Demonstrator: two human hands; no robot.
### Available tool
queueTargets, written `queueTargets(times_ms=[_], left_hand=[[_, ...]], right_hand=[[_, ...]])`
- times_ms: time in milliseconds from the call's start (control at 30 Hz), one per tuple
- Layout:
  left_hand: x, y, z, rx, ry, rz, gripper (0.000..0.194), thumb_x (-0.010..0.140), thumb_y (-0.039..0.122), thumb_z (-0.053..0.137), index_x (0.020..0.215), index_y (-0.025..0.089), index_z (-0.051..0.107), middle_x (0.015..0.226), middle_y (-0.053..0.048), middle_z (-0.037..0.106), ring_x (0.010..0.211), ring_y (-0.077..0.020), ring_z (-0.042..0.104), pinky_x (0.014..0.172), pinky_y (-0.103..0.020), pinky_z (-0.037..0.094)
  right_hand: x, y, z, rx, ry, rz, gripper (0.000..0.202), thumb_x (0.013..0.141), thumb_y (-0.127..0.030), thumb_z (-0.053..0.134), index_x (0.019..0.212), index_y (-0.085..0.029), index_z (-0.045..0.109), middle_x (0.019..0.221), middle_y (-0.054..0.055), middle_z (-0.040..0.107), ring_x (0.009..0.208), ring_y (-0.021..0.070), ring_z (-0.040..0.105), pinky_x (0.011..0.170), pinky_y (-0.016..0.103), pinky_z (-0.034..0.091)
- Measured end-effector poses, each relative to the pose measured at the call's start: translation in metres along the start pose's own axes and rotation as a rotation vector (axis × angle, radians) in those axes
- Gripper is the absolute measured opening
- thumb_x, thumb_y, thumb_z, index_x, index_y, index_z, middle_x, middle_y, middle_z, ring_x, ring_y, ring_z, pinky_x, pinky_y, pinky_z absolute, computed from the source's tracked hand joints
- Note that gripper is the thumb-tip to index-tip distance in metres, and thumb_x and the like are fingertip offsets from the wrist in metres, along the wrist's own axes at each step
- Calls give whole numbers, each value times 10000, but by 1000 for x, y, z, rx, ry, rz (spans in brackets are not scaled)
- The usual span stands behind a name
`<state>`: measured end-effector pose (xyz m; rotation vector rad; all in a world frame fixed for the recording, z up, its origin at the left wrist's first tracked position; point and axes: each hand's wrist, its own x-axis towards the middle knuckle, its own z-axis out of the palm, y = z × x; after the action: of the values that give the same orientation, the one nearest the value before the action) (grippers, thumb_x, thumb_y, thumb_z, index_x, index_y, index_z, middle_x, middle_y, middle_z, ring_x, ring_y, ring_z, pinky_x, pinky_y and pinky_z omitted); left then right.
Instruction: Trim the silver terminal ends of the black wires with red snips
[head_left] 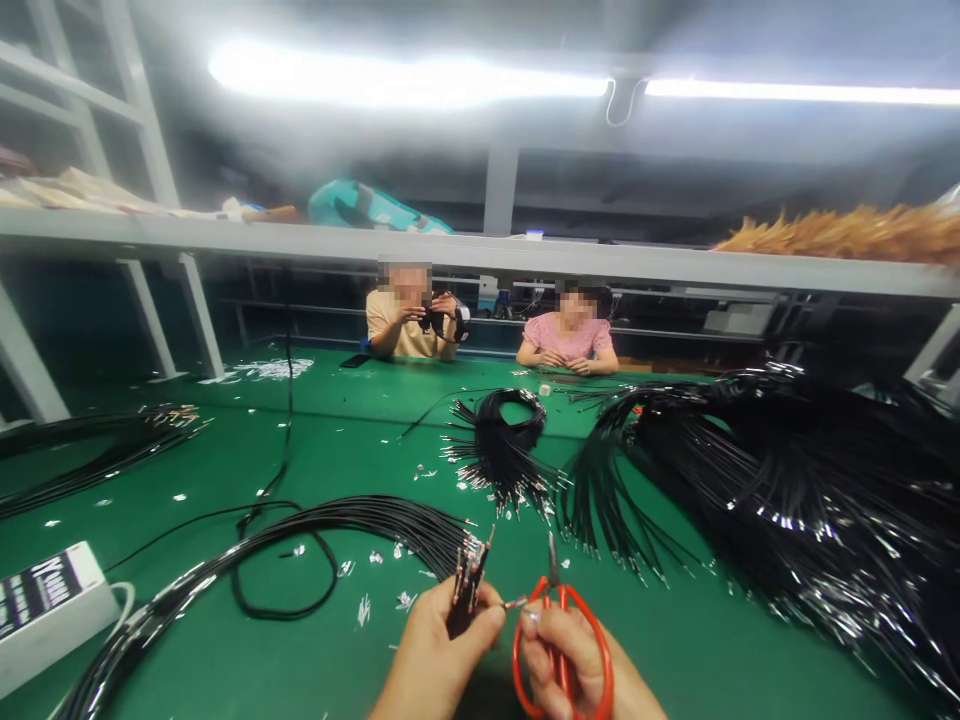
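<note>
The table [360, 450] is green, the cables [405, 524] black with coppery and silvery tips [471, 556]; scissors [553, 568], red-handled and grey-bladed; scraps [364, 609], silvery white. Near left, a white box [45, 648], its label [46, 590] black lettered white. Far: left shirt [384, 325] tan, right top [571, 345] pink, bag [394, 210] teal.

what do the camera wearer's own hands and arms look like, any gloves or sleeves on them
The left hand and the right hand are both ungloved. The short stretches of wrist and forearm in view show no sleeve, watch or bracelet; the picture's lower edge cuts off the rest.
</note>
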<state>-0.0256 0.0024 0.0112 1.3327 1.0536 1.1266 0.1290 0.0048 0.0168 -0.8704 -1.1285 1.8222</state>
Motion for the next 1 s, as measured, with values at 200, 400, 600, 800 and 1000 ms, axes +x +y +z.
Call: queueTargets(times_ms=[200, 400, 600, 800, 1000], left_hand=[[7, -15, -2, -85, -21, -69, 347, 726, 473, 519, 742, 128, 501, 589, -21, 598, 372, -45, 381, 398, -190, 247], [7, -16, 3, -197, -134, -68, 392, 696, 535, 523, 714, 149, 460, 522, 7, 551, 339, -43, 389, 363, -181, 282], [3, -11, 2, -117, 31, -92, 364, 705, 498, 539, 684, 136, 505, 567, -1, 557, 533, -102, 491, 524, -218, 375], [3, -9, -6, -73, 31, -95, 368, 688, 489, 562, 753, 129, 523, 436, 98, 359, 384, -48, 292, 400, -196, 227], [1, -7, -5, -194, 35, -144, 388, 589, 408, 684, 817, 119, 560, 581, 53, 484, 393, -26, 307, 373, -183, 200]], right_hand=[[7, -7, -9, -69, 360, -14, 353, 698, -485, 580, 671, -133, 562, 363, -29, 504, 290, 44, 352, 284, 144, 129], [14, 12, 8, -64, 127, -65, 382, 648, -455, 645, 786, -106, 571, 472, -32, 537, 302, 41, 446, 296, 136, 224], [8, 11, 16, -182, 174, -65, 359, 675, -469, 611, 660, -118, 535, 453, -46, 511, 300, 22, 414, 305, 124, 252], [8, 14, 17, -311, 224, -63, 385, 633, -524, 609, 653, -155, 501, 449, -48, 522, 292, 39, 423, 294, 134, 261], [14, 27, 15, -534, 249, -118, 319, 664, -454, 600, 651, -159, 479, 458, -56, 501, 297, 46, 423, 287, 139, 288]])
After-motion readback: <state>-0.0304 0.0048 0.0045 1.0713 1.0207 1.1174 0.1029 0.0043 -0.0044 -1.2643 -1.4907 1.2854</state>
